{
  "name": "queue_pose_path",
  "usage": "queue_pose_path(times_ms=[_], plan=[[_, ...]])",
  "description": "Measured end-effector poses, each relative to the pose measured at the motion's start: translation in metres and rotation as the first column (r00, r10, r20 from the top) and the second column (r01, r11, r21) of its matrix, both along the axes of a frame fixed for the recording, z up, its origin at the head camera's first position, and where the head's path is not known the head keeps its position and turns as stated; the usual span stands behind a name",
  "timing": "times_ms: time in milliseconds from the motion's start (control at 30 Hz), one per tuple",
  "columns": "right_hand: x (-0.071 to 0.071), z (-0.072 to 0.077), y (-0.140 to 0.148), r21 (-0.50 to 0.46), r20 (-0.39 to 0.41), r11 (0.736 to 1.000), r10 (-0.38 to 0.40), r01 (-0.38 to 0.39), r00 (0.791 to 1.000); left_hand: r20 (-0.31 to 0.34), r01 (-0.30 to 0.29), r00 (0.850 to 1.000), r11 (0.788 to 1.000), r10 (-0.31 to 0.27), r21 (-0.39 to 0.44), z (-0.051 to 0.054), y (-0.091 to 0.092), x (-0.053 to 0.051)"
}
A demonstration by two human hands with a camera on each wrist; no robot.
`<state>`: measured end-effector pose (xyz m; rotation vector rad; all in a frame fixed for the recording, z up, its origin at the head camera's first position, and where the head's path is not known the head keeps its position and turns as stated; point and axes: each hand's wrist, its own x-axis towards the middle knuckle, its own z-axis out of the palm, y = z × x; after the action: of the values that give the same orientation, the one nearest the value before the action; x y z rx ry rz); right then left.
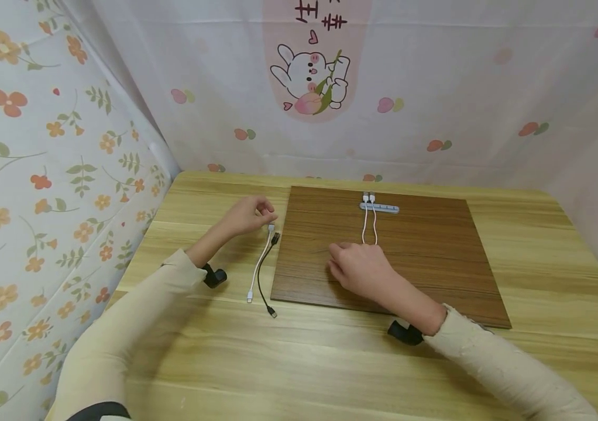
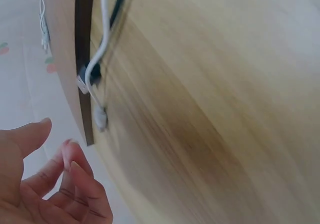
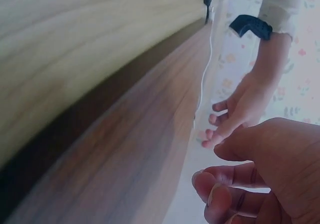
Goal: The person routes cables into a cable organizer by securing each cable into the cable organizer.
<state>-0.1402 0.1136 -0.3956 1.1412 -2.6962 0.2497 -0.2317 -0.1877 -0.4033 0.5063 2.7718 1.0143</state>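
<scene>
Two white USB cables [image 1: 365,217] are clipped onto the brown board [image 1: 320,216], with a white lead [image 1: 260,260] and black lead [image 1: 258,276] left of it seemingly remaining (left hand [image 1: 248,215] and right hand [image 1: 361,266] half-curled, empty).

4 cables [image 1: 260,263], 2 hands [image 1: 250,215] [image 1: 362,269], 1 board [image 1: 436,251].

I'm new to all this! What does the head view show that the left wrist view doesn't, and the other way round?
Only the head view: the rabbit picture, the flowered cloth at the side, and the left sleeve and right sleeve.

Only the left wrist view: no extra object, just a close look at the palm side of the left hand.

Both: that same hand, the board, the table, and the loose white cable and black cable beside the board.
</scene>
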Motion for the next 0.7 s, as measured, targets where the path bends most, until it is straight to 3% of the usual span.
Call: queue_pose_path(times_ms=[367,700], plan=[[0.014,-0.005,-0.031,0.008,0.042,0.999,0.040,-0.041,0.998,0.079,-0.060,0.995,0.997,0.063,-0.044,-0.007,-0.007,-0.004],[0.022,-0.003,-0.057,0.051,0.077,0.997,0.061,-0.065,0.995,0.105,-0.027,0.994,0.998,0.032,-0.048,-0.012,-0.004,-0.010]])
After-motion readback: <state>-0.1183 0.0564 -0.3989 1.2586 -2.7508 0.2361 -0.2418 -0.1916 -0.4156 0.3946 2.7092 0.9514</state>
